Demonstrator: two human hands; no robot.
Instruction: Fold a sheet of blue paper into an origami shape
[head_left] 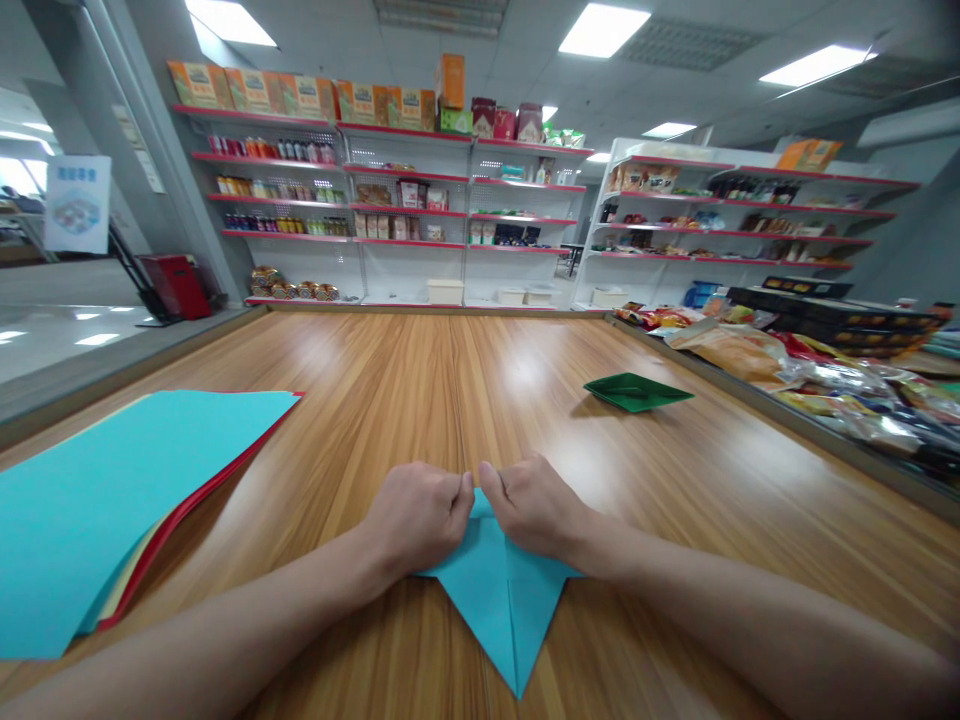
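Observation:
A sheet of turquoise paper (502, 590), folded into a pointed shape, lies on the wooden table in front of me. One long tip points toward me, and shorter corners stick out at the sides under my wrists. My left hand (424, 515) is closed on the paper's far edge, thumb pressed on top. Close beside it, my right hand (536, 505) grips the same far edge with its thumb and curled fingers. A small strip of the folded edge shows between the two thumbs. The fingertips under the paper are hidden.
A stack of coloured paper (142, 470), turquoise on top with red and cream below, lies at the left. A green folded paper piece (637, 392) sits at the right on the table (360, 400). Packaged snacks (825, 380) line the right edge. Stocked shelves (405, 180) stand behind.

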